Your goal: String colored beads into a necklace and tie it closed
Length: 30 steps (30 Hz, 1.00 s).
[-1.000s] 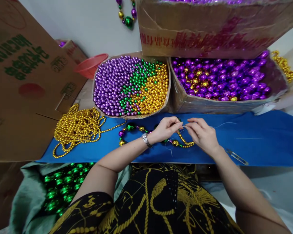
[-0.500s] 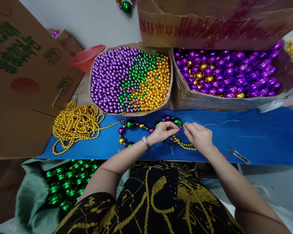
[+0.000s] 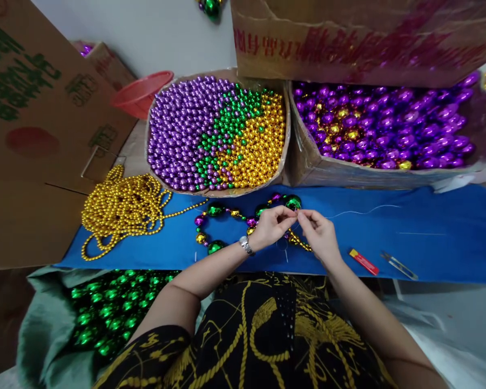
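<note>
My left hand, with a watch at the wrist, is closed in a pinch over the blue cloth. My right hand pinches opposite it, the fingertips of both nearly touching. A thin white thread runs between the fingertips and trails off to the right. Beneath and around the hands lies a bead necklace of large green, purple and gold beads with small ones between. Part of it is hidden behind my left hand. Small gold beads lie just under my right hand.
A box of small purple, green and gold beads stands behind, beside a box of large purple beads. Gold bead strings lie left on the blue cloth. Thread snips and a red-yellow lighter-like item lie right. Green beads fill a sack below.
My right hand has moved left to meet my left fingertips, uncovering the red-yellow item. The view has shifted slightly.
</note>
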Tool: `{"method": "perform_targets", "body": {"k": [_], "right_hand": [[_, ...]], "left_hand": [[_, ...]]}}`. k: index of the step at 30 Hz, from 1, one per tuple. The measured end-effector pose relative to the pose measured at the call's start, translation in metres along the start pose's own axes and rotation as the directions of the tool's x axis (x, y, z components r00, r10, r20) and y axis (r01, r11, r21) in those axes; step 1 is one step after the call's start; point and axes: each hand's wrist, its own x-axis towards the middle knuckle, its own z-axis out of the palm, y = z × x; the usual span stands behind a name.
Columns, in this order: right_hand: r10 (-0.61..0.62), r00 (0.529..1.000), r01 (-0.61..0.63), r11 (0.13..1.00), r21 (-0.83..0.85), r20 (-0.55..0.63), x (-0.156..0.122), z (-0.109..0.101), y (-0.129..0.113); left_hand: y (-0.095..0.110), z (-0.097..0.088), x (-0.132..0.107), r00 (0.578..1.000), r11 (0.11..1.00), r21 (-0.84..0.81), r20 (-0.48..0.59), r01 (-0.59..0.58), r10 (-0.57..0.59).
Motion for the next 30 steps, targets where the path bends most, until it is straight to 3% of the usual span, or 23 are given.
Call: {"method": "perform_targets", "body": {"k": [4, 8, 12, 15, 17, 21, 25, 30], "right_hand": [[0.033, 0.996, -0.010, 0.967, 0.255, -0.086, 0.007, 0.016, 0.002], [0.165, 0.984, -0.108, 0.857, 0.504, -0.068, 0.012, 0.017, -0.005], [0.208, 0.977, -0.143, 0.786, 0.601, -0.040, 0.019, 0.015, -0.006], [0.192, 0.981, -0.168, 0.785, 0.596, 0.024, 0.023, 0.016, 0.000], [0.168, 0.984, -0.171, 0.835, 0.523, 0.053, 0.025, 0.017, 0.006], [0.030, 0.995, -0.057, 0.947, 0.315, 0.090, 0.028, 0.013, 0.010], [-0.084, 0.980, 0.030, 0.958, 0.284, 0.182, 0.035, 0.009, 0.005], [-0.045, 0.930, -0.095, 0.929, 0.356, 0.365, 0.046, 0.011, 0.000]], "left_hand": [[-0.003, -0.001, -0.001, 0.998, 0.993, 0.104, -0.002, -0.058, 0.058], [-0.009, -0.005, -0.003, 0.998, 0.992, -0.120, -0.048, 0.030, -0.036], [-0.015, -0.007, -0.005, 0.992, 0.960, -0.271, -0.082, 0.068, -0.093], [-0.020, -0.010, -0.005, 0.996, 0.973, -0.221, -0.054, 0.058, -0.071], [-0.022, -0.012, -0.005, 0.997, 0.981, -0.186, -0.034, 0.058, -0.065], [-0.016, -0.019, -0.003, 0.996, 0.967, -0.236, 0.017, 0.092, -0.090], [-0.003, -0.028, 0.000, 0.991, 0.936, -0.330, 0.085, 0.123, -0.100], [0.004, -0.035, 0.001, 0.988, 0.922, -0.367, 0.137, 0.124, -0.078]]}}
